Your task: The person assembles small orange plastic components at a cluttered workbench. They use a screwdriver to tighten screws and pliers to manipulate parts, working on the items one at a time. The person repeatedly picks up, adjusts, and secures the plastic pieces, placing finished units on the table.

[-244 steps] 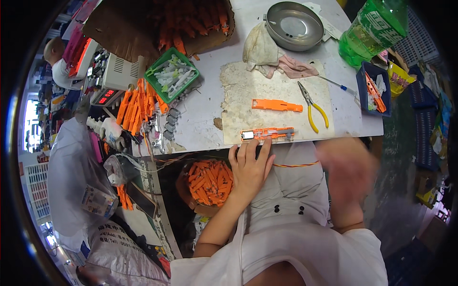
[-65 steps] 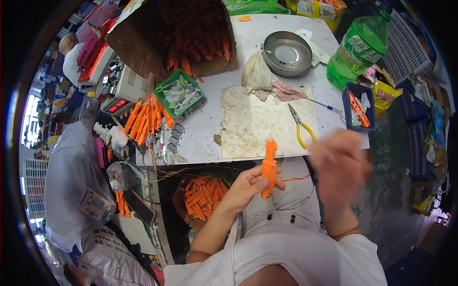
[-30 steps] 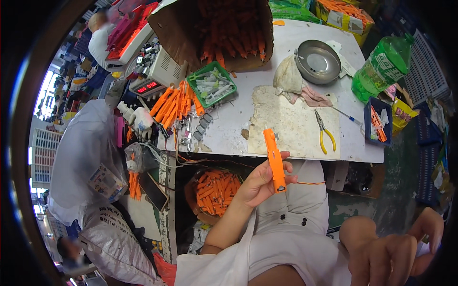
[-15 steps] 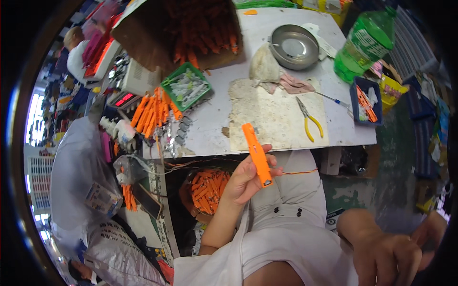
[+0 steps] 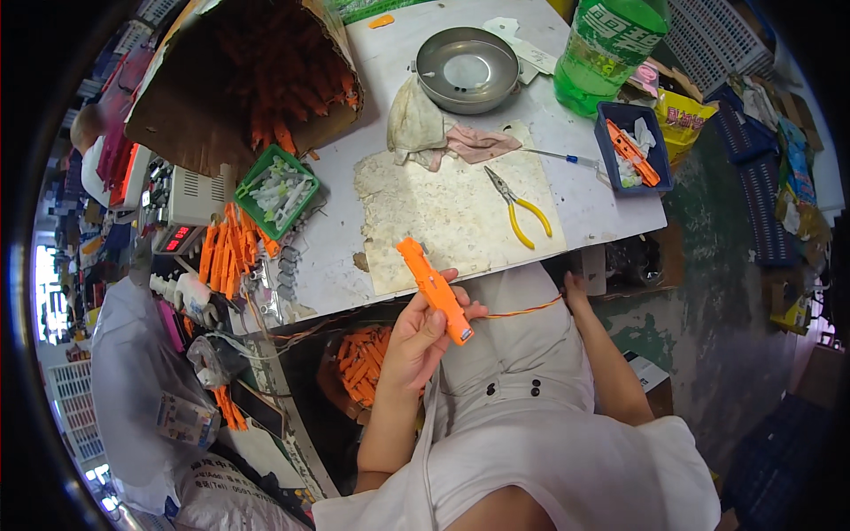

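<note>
My left hand (image 5: 423, 334) is closed around a long, narrow orange plastic casing (image 5: 436, 290), held tilted over my lap in front of the table edge. A twisted red and yellow wire (image 5: 524, 309) runs from beside the casing toward the right. Past the wire's far end is my right hand (image 5: 575, 292), low by the front edge of the table. Its fingers are small and partly hidden, so whether they grip the wire or anything else cannot be told.
Yellow-handled pliers (image 5: 521, 208) lie on a stained sheet (image 5: 460, 230). Behind are a metal bowl (image 5: 467, 71), rag (image 5: 416, 124) and green bottle (image 5: 609, 53). A blue bin (image 5: 633, 146) stands right; a green basket (image 5: 276, 190), orange casings (image 5: 232, 252) and carton (image 5: 177, 115) left.
My right hand has moved from the lower right up to the table's front edge, near the wire's end. The left hand still holds the orange casing. The whole view has shifted.
</note>
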`<state>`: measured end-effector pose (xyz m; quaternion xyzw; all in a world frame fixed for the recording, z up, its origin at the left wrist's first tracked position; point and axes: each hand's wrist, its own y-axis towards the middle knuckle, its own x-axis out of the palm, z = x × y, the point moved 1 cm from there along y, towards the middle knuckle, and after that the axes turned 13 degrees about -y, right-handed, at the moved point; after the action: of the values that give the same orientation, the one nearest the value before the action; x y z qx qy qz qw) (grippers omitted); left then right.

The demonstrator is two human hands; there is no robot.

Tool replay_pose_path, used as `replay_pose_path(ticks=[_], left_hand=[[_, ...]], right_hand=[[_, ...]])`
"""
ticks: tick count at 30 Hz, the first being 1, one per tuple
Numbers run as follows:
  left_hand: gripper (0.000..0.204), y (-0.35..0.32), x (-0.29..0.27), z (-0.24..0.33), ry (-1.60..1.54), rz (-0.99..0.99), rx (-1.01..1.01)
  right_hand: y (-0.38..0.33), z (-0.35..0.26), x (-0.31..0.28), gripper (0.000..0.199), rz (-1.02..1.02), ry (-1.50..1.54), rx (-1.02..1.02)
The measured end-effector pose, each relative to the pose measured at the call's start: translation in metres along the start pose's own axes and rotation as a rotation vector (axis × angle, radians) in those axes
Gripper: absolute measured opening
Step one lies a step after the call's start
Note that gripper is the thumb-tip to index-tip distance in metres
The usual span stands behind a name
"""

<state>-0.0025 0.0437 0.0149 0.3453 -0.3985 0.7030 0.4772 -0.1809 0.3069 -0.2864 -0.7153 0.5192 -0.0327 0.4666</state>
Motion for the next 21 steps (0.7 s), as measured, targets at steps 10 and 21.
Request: replay_pose_path(ticks=[10, 21], left_hand=[[0.054, -0.009, 0.0, -0.006, 0.045, 0.056, 0.036], [0.049, 0.022, 0.016, -0.009, 0.138, 0.069, -0.061]], right_hand=[[0.048, -0.039, 0.035, 0.028, -0.293, 0.937, 0.188], [-0.136, -0.083, -0.136, 0.041, -0.079, 0.915, -0.561]])
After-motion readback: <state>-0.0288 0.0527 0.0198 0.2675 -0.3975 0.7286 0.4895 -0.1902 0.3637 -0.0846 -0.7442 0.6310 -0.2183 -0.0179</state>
